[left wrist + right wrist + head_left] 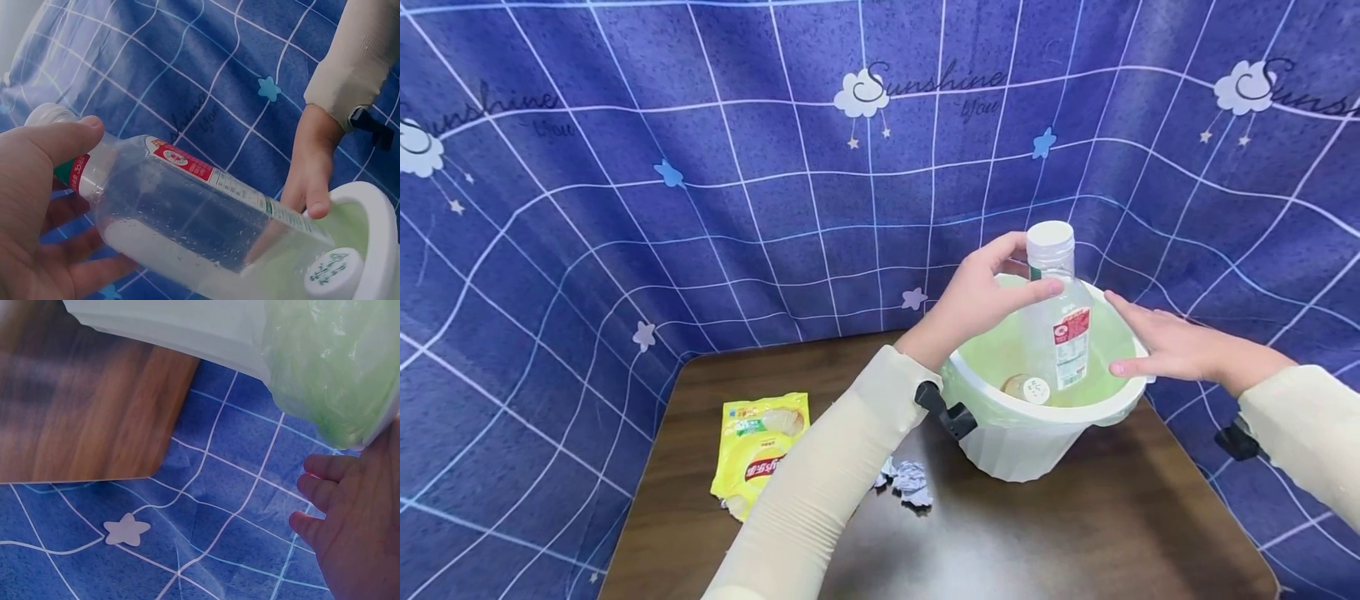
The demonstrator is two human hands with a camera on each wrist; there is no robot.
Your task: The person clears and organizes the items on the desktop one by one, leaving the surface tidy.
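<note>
My left hand (973, 296) holds a clear plastic bottle (1041, 337) by its neck, thumb on the near side and fingers behind. The bottle has a white cap and a red-and-white label, with droplets on its inner wall in the left wrist view. Its base is down inside a white bin (1022, 450) with a pale green liner bag (325, 369). Also in the bin lies a white cap (334, 275) with green print, on a container mostly hidden. At the bin's right rim, my right hand (1183, 342) rests with fingers fairly straight.
The bin stands at the right of a brown wooden table (992, 542). A yellow food packet (760, 433) lies on the left side, partly behind my left sleeve. Crumpled paper (913, 482) sits left of the bin. A blue checked curtain (775, 250) surrounds the table.
</note>
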